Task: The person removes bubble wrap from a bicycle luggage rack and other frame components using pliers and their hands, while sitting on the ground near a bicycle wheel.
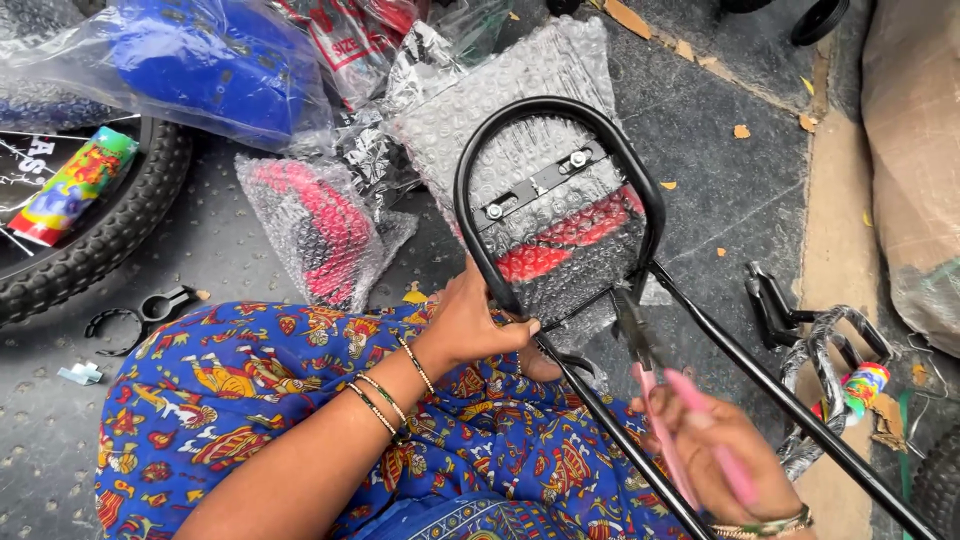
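Left hand (pixel 470 325) clenched around black tubular frame (pixel 520 125) at centre, right hand (pixel 725 450) at five o'clock gripping pink-handled pliers (pixel 650 375), plier tip touching frame, bubble-wrapped parts (pixel 320 230) at ten o'clock, tyre (pixel 100 235) at nine o'clock.

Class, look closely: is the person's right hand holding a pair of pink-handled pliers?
Yes: the right hand grips pink-handled pliers beside the black metal frame.

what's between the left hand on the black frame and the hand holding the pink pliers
In the head view, the black frame's two straight rods run between the left hand and the right hand, over blue patterned cloth. The pink-handled pliers reach toward the frame.
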